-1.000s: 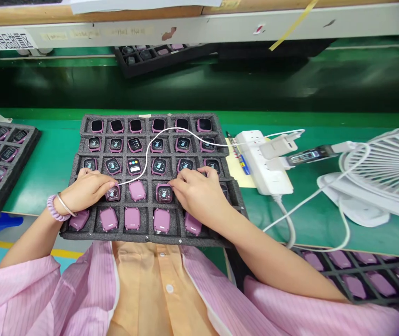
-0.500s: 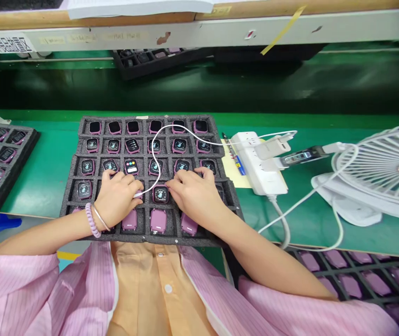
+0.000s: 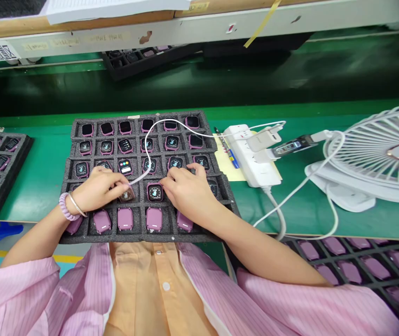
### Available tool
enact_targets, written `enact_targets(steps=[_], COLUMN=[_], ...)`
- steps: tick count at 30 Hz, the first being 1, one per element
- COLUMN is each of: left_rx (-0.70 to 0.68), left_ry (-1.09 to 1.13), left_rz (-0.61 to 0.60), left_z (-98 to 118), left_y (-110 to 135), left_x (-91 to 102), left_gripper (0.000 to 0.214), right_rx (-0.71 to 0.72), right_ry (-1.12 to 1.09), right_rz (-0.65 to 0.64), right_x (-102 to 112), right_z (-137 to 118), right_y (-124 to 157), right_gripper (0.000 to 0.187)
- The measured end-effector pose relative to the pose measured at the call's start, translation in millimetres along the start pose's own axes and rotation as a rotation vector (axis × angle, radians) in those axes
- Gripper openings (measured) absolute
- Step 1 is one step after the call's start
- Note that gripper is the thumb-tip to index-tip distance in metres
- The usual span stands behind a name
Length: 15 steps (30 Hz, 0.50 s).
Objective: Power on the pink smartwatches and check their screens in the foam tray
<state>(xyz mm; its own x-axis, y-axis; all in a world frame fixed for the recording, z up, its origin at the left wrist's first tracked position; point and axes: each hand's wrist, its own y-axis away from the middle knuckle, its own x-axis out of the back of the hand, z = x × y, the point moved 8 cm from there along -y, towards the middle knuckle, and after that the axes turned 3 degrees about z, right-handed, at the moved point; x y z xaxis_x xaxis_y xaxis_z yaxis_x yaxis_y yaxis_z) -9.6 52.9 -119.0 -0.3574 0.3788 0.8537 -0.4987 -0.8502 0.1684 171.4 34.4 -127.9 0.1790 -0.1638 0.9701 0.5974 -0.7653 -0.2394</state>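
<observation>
A dark foam tray (image 3: 136, 237) holds several purple smartwatches in its compartments. My left hand (image 3: 97, 189), with a bracelet and a hair tie at the wrist, has thumb and forefinger closed at the end of a white charging cable (image 3: 139, 178). Just under those fingertips is a blurred smartwatch (image 3: 127, 194); whether they touch it I cannot tell. My right hand (image 3: 190, 191) pinches the right edge of a lit smartwatch (image 3: 154, 192) in the compartment to the right. Along the front row, watches lie back side up.
Right of the tray stands a white power strip (image 3: 252, 156) with chargers plugged in, beside pens on yellow paper (image 3: 237, 174). A white fan (image 3: 378, 158) is farther right. More watch trays sit at left (image 3: 1, 186) and lower right (image 3: 346, 254). A shelf edge (image 3: 199, 29) crosses above.
My left hand has shifted left with the cable end, uncovering purple watches in the front row. The right hand stays by the same lit watch. The whole view has shifted slightly.
</observation>
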Motion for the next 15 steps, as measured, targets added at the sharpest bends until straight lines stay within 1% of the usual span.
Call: enact_targets(steps=[2,4,6,9,12,15], left_rx=[-0.027,-0.017,-0.02,-0.028,-0.011,0.015], left_ry=[-0.053,-0.074,-0.067,-0.062,-0.053,-0.052], left_rz=[-0.046,-0.071,-0.101,-0.097,-0.088,-0.084], left_z=[6,7,7,3,-2,-5], left_y=[0,-1,0,-2,-4,-6], left_x=[-9.9,-15.3,-17.9,-16.5,-17.1,-18.5], left_gripper=[0.04,0.046,0.05,0.048,0.045,0.044], right_rx=[0.002,0.009,0.015,0.014,-0.018,-0.119], right_ry=[0.006,0.016,0.024,0.045,0.066,0.017], right_rz=[0.006,0.01,0.013,0.03,0.094,0.195], right_x=[0,0,1,2,9,25], right_z=[0,0,-1,-3,-2,12], right_y=[0,1,0,-1,-3,5], right_gripper=[0.022,0.024,0.025,0.026,0.026,0.027])
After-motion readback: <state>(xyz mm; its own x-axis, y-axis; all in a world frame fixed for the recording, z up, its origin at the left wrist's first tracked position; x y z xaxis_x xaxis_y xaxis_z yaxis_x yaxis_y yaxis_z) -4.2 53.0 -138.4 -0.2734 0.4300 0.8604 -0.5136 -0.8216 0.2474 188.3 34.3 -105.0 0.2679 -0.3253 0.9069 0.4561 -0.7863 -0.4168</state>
